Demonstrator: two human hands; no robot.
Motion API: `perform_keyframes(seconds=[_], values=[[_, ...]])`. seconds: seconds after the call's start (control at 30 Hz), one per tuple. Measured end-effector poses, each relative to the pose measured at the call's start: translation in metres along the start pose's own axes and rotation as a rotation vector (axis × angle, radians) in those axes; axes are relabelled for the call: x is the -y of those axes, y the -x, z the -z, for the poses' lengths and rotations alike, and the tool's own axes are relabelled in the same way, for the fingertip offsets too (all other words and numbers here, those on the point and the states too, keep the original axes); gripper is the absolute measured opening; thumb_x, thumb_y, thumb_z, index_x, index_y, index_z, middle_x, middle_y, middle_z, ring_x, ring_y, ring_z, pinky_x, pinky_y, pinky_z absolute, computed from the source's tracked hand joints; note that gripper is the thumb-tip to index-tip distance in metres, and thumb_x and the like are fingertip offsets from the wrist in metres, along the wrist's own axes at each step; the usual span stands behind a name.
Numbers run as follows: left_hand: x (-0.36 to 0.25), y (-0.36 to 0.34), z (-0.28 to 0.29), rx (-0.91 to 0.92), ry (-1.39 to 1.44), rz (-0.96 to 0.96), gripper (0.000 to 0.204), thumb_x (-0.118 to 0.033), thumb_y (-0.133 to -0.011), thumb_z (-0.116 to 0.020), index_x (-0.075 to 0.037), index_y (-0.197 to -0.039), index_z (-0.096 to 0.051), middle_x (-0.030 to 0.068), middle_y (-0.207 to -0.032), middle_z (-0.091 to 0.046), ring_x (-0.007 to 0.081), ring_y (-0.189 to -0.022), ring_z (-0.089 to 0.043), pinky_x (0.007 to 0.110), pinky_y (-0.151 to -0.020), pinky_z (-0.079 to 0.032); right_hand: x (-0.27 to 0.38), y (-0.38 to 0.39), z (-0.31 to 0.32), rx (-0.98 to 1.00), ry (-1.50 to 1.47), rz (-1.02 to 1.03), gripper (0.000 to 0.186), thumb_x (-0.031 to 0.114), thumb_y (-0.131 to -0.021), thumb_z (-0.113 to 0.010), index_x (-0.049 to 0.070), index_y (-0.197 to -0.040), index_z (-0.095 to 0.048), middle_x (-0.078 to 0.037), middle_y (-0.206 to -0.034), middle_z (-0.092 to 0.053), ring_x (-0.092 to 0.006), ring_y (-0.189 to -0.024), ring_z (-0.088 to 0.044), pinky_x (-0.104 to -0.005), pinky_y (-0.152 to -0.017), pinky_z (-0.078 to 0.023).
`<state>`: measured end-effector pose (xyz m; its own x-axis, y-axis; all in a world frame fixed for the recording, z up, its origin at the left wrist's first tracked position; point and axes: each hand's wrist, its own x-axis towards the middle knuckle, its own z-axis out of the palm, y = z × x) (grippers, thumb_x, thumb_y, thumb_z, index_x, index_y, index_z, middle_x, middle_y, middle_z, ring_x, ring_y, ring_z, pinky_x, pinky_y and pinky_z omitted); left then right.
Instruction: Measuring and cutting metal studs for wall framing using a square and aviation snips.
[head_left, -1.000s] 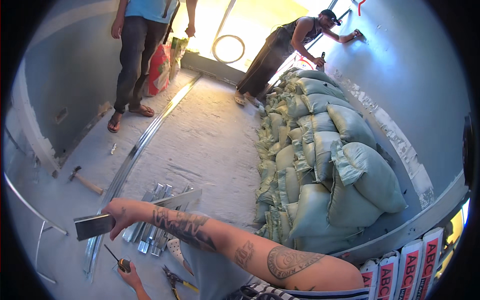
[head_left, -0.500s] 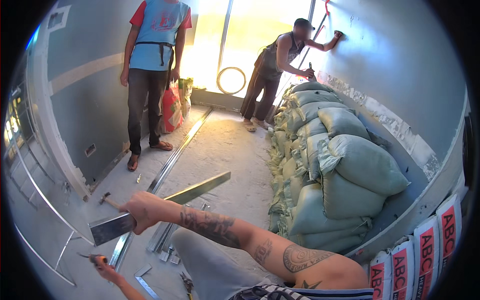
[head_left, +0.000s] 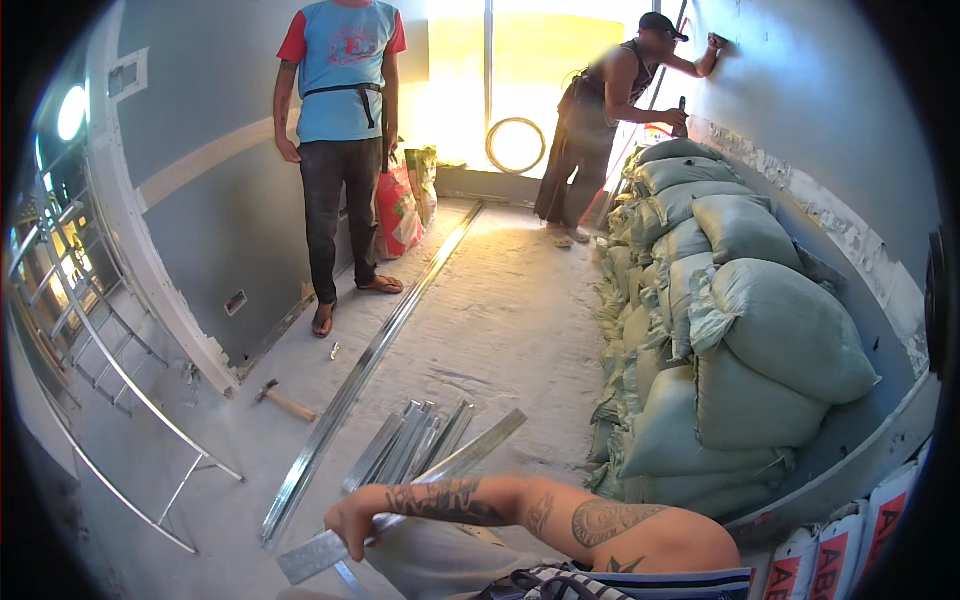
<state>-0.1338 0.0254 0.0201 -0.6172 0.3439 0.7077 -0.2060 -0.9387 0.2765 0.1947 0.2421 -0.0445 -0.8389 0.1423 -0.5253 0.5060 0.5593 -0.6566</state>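
Right hand: the right hand (head_left: 350,525) reaches in from the lower right on a tattooed forearm, fingers clamped around a metal channel (head_left: 480,442) near its lower left end.
Left hand: the left hand is out of view, so how its fingers stand cannot be told.
Channel in hand: it slants from lower left to upper right, passing behind the forearm, its far end pointing toward the sacks; whether it touches the pieces beyond it is unclear.
Short metal pieces: a bundle of metal pieces (head_left: 400,448) lies on the floor (head_left: 530,320), just beyond the forearm.
Long strips: long metal strips (head_left: 375,365) run along the floor from near the right hand toward the bright far end.
Hammer: a wooden-handled hammer (head_left: 292,404) lies left of the long strips.
Left side: a ladder-like metal frame (head_left: 201,457) stands beside the wall edge.
Right side: grey-green sacks (head_left: 785,330) are piled along the wall; red-and-white bags (head_left: 835,560) stand at the lower right corner.
Far end: a person in a blue shirt (head_left: 345,90) stands beside a red-and-white sack (head_left: 398,210); a coil (head_left: 516,171) leans nearby.
By the wall: a person in a dark sleeveless top (head_left: 622,80) bends forward, one hand at the wall, the other gripping a dark tool (head_left: 681,118).
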Motion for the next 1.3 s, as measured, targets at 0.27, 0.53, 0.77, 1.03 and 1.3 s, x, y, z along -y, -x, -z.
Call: perform_keyframes(seconds=[0.27, 0.53, 0.77, 1.03, 1.3], values=[[0.103, 0.078, -0.087, 0.529, -0.511, 0.329, 0.072, -0.060, -0.096, -0.055, 0.001, -0.132, -0.058, 0.0094, -0.092, -0.063, 0.0162, -0.073, -0.052, 0.028, -0.055, -0.039, 0.041, -0.144, -0.095, -0.290, 0.212, 0.335, 0.069, 0.050, -0.071, -0.081, 0.006, -0.120, -0.059, -0.015, -0.113, -0.059, -0.0310, -0.108, -0.053, -0.0481, -0.087, -0.043], [0.150, 0.131, 0.013, -0.014, -0.875, 0.791, 0.041, -0.038, -0.098, -0.063, 0.000, -0.112, -0.065, 0.0023, -0.083, -0.060, 0.0120, -0.064, -0.049, 0.026, -0.054, -0.039, -0.035, -0.021, -0.156, -1.003, 0.479, 0.307, 0.073, 0.055, -0.073, -0.079, 0.009, -0.125, -0.059, -0.019, -0.115, -0.057, -0.0383, -0.107, -0.057, -0.0511, -0.087, -0.047], [0.160, 0.145, 0.022, -0.019, -0.807, 0.798, 0.032, -0.030, -0.096, -0.067, 0.000, -0.107, -0.064, 0.0028, -0.084, -0.061, 0.0122, -0.069, -0.053, 0.026, -0.059, -0.043, -0.081, 0.043, -0.126, -0.973, 0.460, 0.311, 0.065, 0.046, -0.080, -0.076, 0.009, -0.130, -0.060, -0.015, -0.103, -0.058, -0.0307, -0.095, -0.060, -0.0418, -0.093, -0.043], [0.196, 0.122, 0.023, 0.145, -0.873, 0.829, 0.032, -0.031, -0.095, -0.071, -0.001, -0.100, -0.063, 0.0017, -0.080, -0.060, 0.0121, -0.069, -0.054, 0.028, -0.062, -0.045, -0.055, -0.045, -0.108, -0.914, 0.407, 0.367, 0.066, 0.061, -0.080, -0.070, 0.010, -0.120, -0.061, -0.016, -0.101, -0.052, -0.0356, -0.095, -0.056, -0.0503, -0.076, -0.046], [0.189, 0.129, 0.010, 0.162, -0.971, 1.024, 0.039, -0.036, -0.097, -0.069, 0.003, -0.104, -0.069, 0.0062, -0.084, -0.066, 0.0170, -0.076, -0.059, 0.033, -0.072, -0.049, -0.050, -0.041, -0.085, -0.854, 0.338, 0.446, 0.067, 0.065, -0.077, -0.074, 0.010, -0.114, -0.064, -0.016, -0.100, -0.055, -0.0358, -0.096, -0.057, -0.0500, -0.076, -0.046]])
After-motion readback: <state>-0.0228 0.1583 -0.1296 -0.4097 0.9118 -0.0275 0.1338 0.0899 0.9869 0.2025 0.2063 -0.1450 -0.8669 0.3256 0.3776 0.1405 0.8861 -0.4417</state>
